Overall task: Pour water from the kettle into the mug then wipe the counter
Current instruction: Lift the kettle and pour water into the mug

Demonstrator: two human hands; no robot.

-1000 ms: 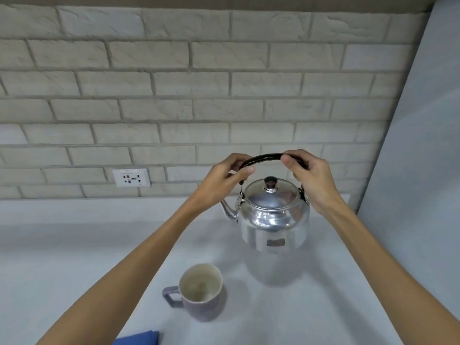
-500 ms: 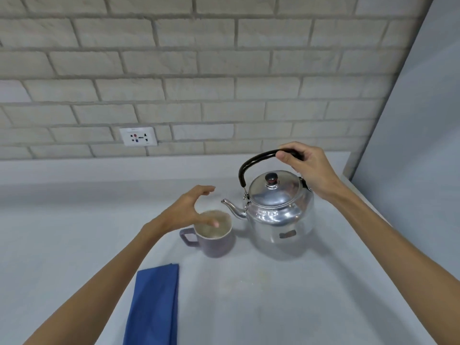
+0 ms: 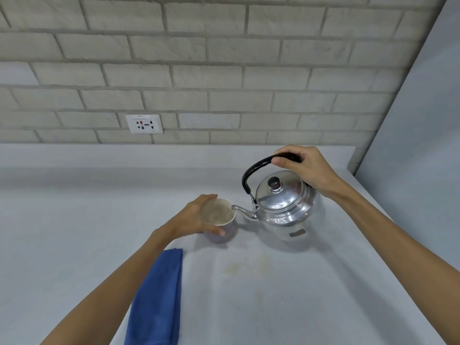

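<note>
A shiny steel kettle (image 3: 286,207) with a black arched handle is tilted toward the left, its spout tip just over the rim of a lilac mug (image 3: 219,215) with a cream inside. My right hand (image 3: 306,170) grips the top of the kettle's handle. My left hand (image 3: 191,220) wraps around the mug's left side and holds it on the grey counter (image 3: 74,232). The mug's handle is hidden by that hand. A folded blue cloth (image 3: 156,300) lies on the counter near my left forearm.
Faint yellowish stains and small droplets (image 3: 246,267) mark the counter in front of the mug. A brick wall with a white socket (image 3: 144,123) runs along the back. A grey panel (image 3: 423,120) closes off the right side.
My left hand left the kettle's handle, dropped to the mug and closed around it. The kettle has tipped so its spout reaches the mug's rim. The view has tilted down.
</note>
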